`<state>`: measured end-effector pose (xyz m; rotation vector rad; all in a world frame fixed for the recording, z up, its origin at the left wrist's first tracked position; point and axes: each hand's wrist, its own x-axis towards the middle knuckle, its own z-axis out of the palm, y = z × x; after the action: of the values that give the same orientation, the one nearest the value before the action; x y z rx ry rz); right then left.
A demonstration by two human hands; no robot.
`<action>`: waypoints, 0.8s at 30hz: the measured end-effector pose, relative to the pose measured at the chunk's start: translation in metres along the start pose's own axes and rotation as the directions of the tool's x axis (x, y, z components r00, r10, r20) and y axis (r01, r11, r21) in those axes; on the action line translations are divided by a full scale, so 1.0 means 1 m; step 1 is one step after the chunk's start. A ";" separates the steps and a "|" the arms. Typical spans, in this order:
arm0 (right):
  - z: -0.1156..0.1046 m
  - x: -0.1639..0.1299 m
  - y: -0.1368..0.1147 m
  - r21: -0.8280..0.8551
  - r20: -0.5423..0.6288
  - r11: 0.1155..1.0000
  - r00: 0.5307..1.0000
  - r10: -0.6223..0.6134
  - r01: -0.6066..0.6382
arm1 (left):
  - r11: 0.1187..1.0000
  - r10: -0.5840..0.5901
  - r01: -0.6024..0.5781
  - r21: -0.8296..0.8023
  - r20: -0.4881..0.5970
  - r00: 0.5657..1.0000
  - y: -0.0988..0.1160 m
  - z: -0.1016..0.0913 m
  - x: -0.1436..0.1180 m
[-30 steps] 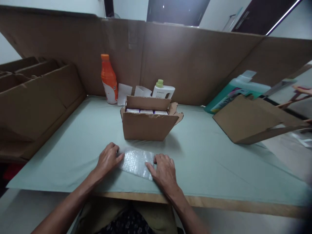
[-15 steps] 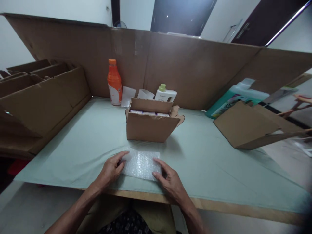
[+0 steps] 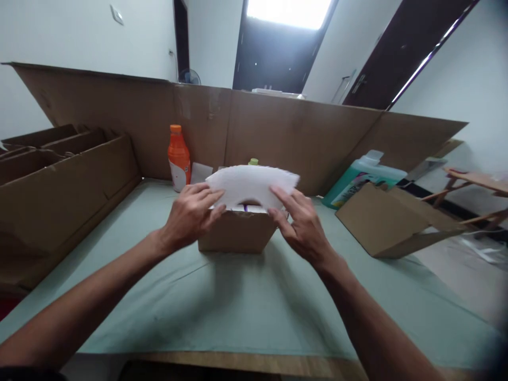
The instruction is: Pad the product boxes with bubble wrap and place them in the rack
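Note:
Both hands hold a sheet of bubble wrap (image 3: pixel 250 182), bent into an arch and blurred, over the open top of a cardboard box (image 3: pixel 234 235). My left hand (image 3: pixel 192 211) pinches the left end of the sheet. My right hand (image 3: pixel 299 217) grips the right end between thumb and fingers. Under the arch, parts of white-and-purple packs (image 3: pixel 252 209) show inside the box. The sheet covers most of the box's opening and the back flap.
Behind the box stand an orange bottle (image 3: pixel 179 159) and a bottle with a green cap (image 3: pixel 253 161), mostly hidden. A divided cardboard carton (image 3: pixel 71 185) is at left. At right, a teal jug (image 3: pixel 357 177) leans behind a cardboard piece (image 3: pixel 373 219). A cardboard wall (image 3: pixel 278 132) closes off the back.
Both hands have lifted the bubble wrap off the cloth near the front edge and moved it forward over the box. The sheet has gone from flat to arched. The view has tilted up.

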<state>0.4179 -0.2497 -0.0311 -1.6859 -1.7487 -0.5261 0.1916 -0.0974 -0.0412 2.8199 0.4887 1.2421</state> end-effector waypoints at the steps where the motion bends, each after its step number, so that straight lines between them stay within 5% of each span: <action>1: 0.002 0.014 0.011 0.075 0.149 0.995 0.987 0.054 -0.066 | 0.992 -0.113 0.121 -0.026 0.201 0.973 -0.008 0.005 0.015; 3: 0.007 0.035 0.029 0.174 0.488 0.958 0.865 0.119 -0.230 | 0.954 -0.249 0.300 -0.014 0.524 0.815 -0.020 0.014 0.037; 5: 0.009 0.050 0.038 0.189 0.717 0.897 0.680 0.152 -0.400 | 0.931 -0.285 0.366 0.014 0.654 0.701 -0.027 0.024 0.051; 9: 0.019 0.068 0.043 0.106 0.869 0.791 0.443 0.221 -0.603 | 0.914 -0.315 0.402 0.051 0.713 0.626 -0.036 0.043 0.067; 12: 0.031 0.075 0.048 0.033 0.919 0.772 0.323 0.226 -0.634 | 0.908 -0.289 0.416 0.049 0.793 0.536 -0.044 0.053 0.073; 16: 0.038 0.083 0.056 -0.016 0.934 0.853 0.297 0.199 -0.521 | 0.916 -0.200 0.402 0.006 0.874 0.444 -0.051 0.050 0.077; 18: 0.033 0.086 0.056 -0.045 0.930 0.901 0.312 0.195 -0.430 | 0.926 -0.186 0.378 0.005 0.877 0.444 -0.051 0.042 0.076; 20: 0.026 0.088 0.054 -0.095 0.893 0.943 0.391 0.223 -0.319 | 0.943 -0.211 0.331 0.022 0.809 0.548 -0.049 0.034 0.074; 22: 0.022 0.088 0.050 -0.110 0.827 0.969 0.521 0.213 -0.221 | 0.959 -0.199 0.283 -0.002 0.705 0.680 -0.047 0.030 0.071; 24: 0.023 0.088 0.046 -0.042 0.785 0.984 0.603 0.140 -0.173 | 0.961 -0.137 0.266 -0.077 0.703 0.698 -0.047 0.032 0.070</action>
<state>0.4625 -0.1658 0.0060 -2.2060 -2.1143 0.4386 0.2460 -0.0287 -0.0198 2.6955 0.5748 0.1144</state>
